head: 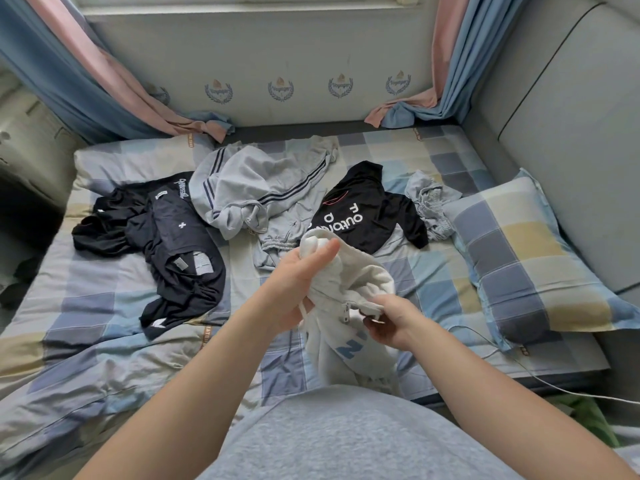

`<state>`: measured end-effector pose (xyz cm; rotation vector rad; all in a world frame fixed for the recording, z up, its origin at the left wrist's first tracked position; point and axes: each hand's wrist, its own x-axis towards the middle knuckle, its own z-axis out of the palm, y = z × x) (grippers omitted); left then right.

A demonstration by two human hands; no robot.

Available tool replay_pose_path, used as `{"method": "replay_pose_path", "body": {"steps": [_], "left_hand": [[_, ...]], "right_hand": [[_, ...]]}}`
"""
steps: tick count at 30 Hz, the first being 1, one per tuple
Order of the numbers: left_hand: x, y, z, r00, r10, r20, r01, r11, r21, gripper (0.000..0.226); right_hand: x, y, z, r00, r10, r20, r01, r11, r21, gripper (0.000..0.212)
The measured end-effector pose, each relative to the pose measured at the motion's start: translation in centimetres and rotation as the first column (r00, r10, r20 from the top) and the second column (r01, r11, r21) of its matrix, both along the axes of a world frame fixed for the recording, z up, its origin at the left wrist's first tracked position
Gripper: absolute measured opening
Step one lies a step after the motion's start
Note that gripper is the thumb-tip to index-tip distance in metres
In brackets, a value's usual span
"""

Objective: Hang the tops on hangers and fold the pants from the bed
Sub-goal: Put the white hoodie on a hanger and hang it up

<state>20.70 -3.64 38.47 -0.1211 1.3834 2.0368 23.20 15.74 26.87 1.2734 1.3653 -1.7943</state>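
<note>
Item 1. White fleece zip-front top with pale blue lettering (349, 306): held up over the near middle of the bed with the blue, grey and yellow checked sheet (104, 306), bunched, its lower part hanging toward the bed's near edge.

Item 2. Left hand (298, 282): fingers curled round a gathered upper fold of the white top, thumb lying straight along it.

Item 3. Right hand (391, 322): pinches the top's edge just beside the zip, fingers curled in.

Item 4. Light grey track garments with dark side stripes (263, 181): heaped at the bed's middle, an elastic waistband showing on the near side of the heap.

Item 5. Black top with white printed lettering (363, 209): crumpled right of the bed's middle, touching the grey heap.

Item 6. Black and dark navy garments (173, 237): spread in a loose pile on the bed's left half.

Item 7. Small pale grey crumpled garment (429, 202): on the bed's right half, against the pillow.

Item 8. Checked pillow in blue, grey and yellow (530, 258): along the bed's right side.

Item 9. Thin white cable (519, 365): runs off the bed's near right corner.

Item 10. Blue and pink curtains (86, 81): hang at both far corners of the bed, ends resting on it
</note>
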Motion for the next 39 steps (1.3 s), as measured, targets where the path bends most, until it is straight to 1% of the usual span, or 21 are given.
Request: {"method": "replay_pose_path", "body": {"steps": [2,3,5,7,9,12,14,16,17,19,21,22,24,25,27,30,33,36,38,39], "left_hand": [[-0.2,-0.6,-0.9,0.997,0.077,0.016,-0.076,0.995,-0.071,0.031],[-0.3,-0.8,-1.6,0.993,0.109,0.039,-0.104,0.988,-0.117,0.028],[-0.5,-1.3,-3.5,0.977,0.169,0.131,-0.132,0.959,-0.251,0.023],[-0.5,-1.7,-5.8,0.930,0.253,0.267,-0.152,0.925,-0.348,0.020],[-0.5,-1.8,-7.8,0.861,0.338,0.379,-0.222,0.922,-0.318,0.027],[-0.7,-1.2,-9.4,0.742,0.430,0.515,-0.408,0.898,-0.163,0.035],[-0.8,-0.7,-9.8,0.682,0.449,0.577,-0.483,0.869,-0.107,0.038],[-0.8,-0.5,-10.0,0.640,0.418,0.644,-0.491,0.868,-0.076,0.041],[-0.6,-0.4,-10.1,0.628,0.378,0.680,-0.468,0.882,-0.057,0.043],[0.1,-0.2,-10.4,0.628,0.249,0.738,-0.365,0.931,-0.004,0.045],[0.9,-0.1,-10.4,0.673,0.079,0.735,-0.194,0.978,0.073,0.041],[1.3,-0.1,-10.4,0.698,0.017,0.716,-0.107,0.991,0.081,0.039],[1.7,-0.6,-10.5,0.721,-0.045,0.692,0.024,0.999,0.040,0.041],[1.8,-0.9,-10.6,0.721,-0.041,0.692,0.066,0.998,-0.010,0.044],[1.9,-1.8,-11.1,0.717,-0.029,0.696,0.133,0.987,-0.096,0.054],[2.0,-2.9,-10.8,0.703,-0.115,0.702,0.281,0.951,-0.127,0.060],[1.9,-4.7,-10.8,0.692,-0.222,0.687,0.434,0.889,-0.149,0.058],[1.5,-7.6,-11.2,0.687,-0.245,0.684,0.452,0.881,-0.138,0.055],[1.2,-9.7,-11.2,0.693,-0.297,0.657,0.488,0.864,-0.124,0.052],[1.1,-10.8,-11.1,0.697,-0.356,0.622,0.548,0.824,-0.142,0.052]], "right_hand": [[-0.4,1.0,-0.1,0.985,-0.160,-0.062,0.159,0.987,-0.015,0.010],[-0.5,1.7,0.0,0.967,-0.239,-0.086,0.236,0.971,-0.044,0.010],[-0.7,3.0,0.4,0.911,-0.399,-0.109,0.381,0.912,-0.152,0.012],[-0.6,3.9,0.9,0.845,-0.521,-0.122,0.480,0.838,-0.258,0.019],[-0.1,4.4,1.2,0.787,-0.603,-0.133,0.535,0.773,-0.340,0.025],[1.1,4.8,0.8,0.738,-0.661,-0.134,0.566,0.716,-0.409,0.039],[2.0,5.0,0.5,0.747,-0.654,-0.121,0.561,0.717,-0.415,0.046],[2.8,5.3,0.1,0.779,-0.623,-0.069,0.549,0.731,-0.405,0.048],[3.2,5.4,-0.1,0.796,-0.603,-0.040,0.542,0.741,-0.396,0.048],[3.9,5.5,-0.3,0.825,-0.565,-0.001,0.525,0.768,-0.367,0.048],[4.7,5.4,-0.7,0.831,-0.556,0.017,0.528,0.779,-0.337,0.046],[5.1,5.2,-1.0,0.822,-0.569,0.020,0.542,0.772,-0.331,0.045],[6.1,5.1,-1.5,0.794,-0.608,0.016,0.576,0.743,-0.340,0.043],[6.6,5.1,-1.8,0.776,-0.631,0.013,0.596,0.725,-0.345,0.042],[7.7,5.2,-2.6,0.737,-0.676,0.021,0.637,0.683,-0.358,0.041],[9.2,4.2,-3.3,0.716,-0.697,0.044,0.660,0.655,-0.368,0.042],[10.7,1.7,-3.2,0.765,-0.642,0.047,0.606,0.693,-0.390,0.042],[12.3,-1.2,-2.8,0.833,-0.549,0.072,0.528,0.748,-0.402,0.047],[13.0,-3.3,-2.8,0.826,-0.560,0.059,0.534,0.745,-0.401,0.048],[13.2,-4.5,-2.7,0.807,-0.590,0.032,0.552,0.734,-0.396,0.047]]}}
